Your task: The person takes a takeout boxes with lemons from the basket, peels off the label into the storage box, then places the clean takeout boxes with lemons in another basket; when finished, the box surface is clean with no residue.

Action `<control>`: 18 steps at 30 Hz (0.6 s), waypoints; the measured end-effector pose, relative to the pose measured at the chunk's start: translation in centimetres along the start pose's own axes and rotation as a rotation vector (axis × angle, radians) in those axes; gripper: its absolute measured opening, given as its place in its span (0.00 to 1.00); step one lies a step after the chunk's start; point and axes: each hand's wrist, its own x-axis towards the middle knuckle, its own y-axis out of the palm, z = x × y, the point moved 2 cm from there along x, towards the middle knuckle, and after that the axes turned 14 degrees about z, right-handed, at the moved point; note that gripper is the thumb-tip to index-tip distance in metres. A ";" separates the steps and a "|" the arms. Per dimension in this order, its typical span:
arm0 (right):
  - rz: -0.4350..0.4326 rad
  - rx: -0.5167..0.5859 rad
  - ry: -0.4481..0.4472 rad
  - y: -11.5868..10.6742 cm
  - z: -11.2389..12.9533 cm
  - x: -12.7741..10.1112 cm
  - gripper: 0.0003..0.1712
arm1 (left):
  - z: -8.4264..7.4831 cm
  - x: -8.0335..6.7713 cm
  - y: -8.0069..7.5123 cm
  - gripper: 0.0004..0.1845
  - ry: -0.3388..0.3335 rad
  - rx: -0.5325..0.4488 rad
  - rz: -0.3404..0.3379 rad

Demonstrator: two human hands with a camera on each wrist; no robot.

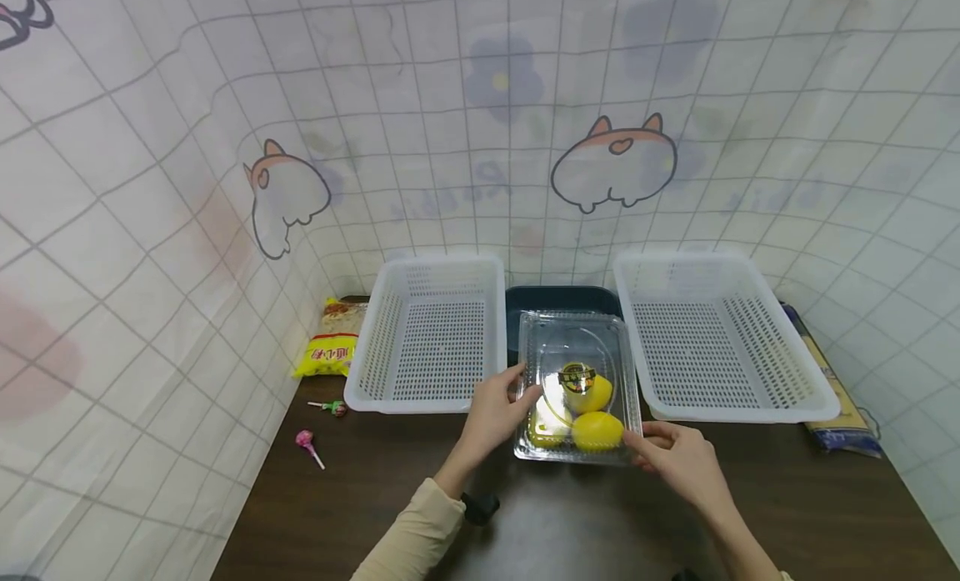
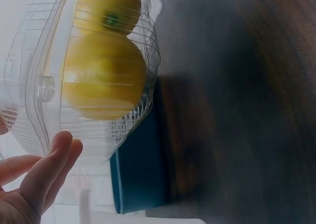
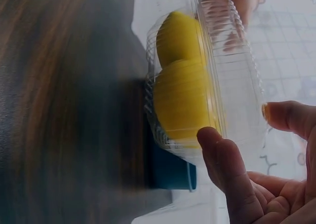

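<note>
A clear plastic clamshell box (image 1: 577,331) with a dark round sticker (image 1: 577,378) on its lid hangs above the table. Through its walls I see yellow lemons (image 1: 597,431) gathered at the near end. My left hand (image 1: 491,414) grips the box by its left edge, thumb on top. At the near right corner my right hand (image 1: 678,463) holds it between thumb and fingers. The right wrist view shows the lemons (image 3: 182,100) in the lower half of the box and its fingertips (image 3: 229,157) against the side.
White perforated baskets stand left (image 1: 427,403) and right (image 1: 742,413), with a dark teal bin (image 1: 562,297) between them. Far left are a yellow snack bag (image 1: 330,348), a green-wrapped lollipop (image 1: 337,408) and a pink lollipop (image 1: 304,438). A blue-and-tan packet (image 1: 843,423) lies beside the right basket.
</note>
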 end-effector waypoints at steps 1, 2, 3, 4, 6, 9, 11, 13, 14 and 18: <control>0.006 -0.010 0.005 0.1 -0.2 0.0 0.38 | 0.1 -0.1 0.2 0.29 0.003 0.010 0.000; 0.013 -0.021 0.007 0.2 -0.3 0.1 0.37 | 0.2 -0.1 0.4 0.29 0.006 0.023 -0.003; 0.020 -0.031 0.011 0.2 -0.5 0.1 0.37 | 0.3 -0.2 0.5 0.28 0.013 0.031 -0.005; 0.026 -0.038 0.015 0.3 -0.6 0.1 0.37 | 0.4 -0.2 0.7 0.28 0.017 0.039 -0.007; 0.037 -0.051 0.019 0.4 -0.9 0.1 0.36 | 0.5 -0.3 1.0 0.28 0.023 0.049 -0.008; 0.047 -0.063 0.020 0.6 -1.3 0.1 0.36 | 0.5 -0.5 1.5 0.28 0.026 0.057 -0.008; 0.053 -0.071 0.014 0.6 -1.5 0.1 0.36 | 0.5 -0.6 1.6 0.27 0.022 0.054 -0.007; 0.058 -0.082 0.017 0.6 -1.6 0.1 0.36 | 0.5 -0.9 1.8 0.27 0.015 0.053 -0.008; 0.060 -0.087 0.021 0.6 -1.7 0.1 0.35 | 0.6 -1.1 1.9 0.27 0.003 0.046 -0.002; 0.072 -0.093 0.033 0.8 -2.0 0.1 0.34 | 1.1 -1.6 2.5 0.29 -0.045 0.017 0.024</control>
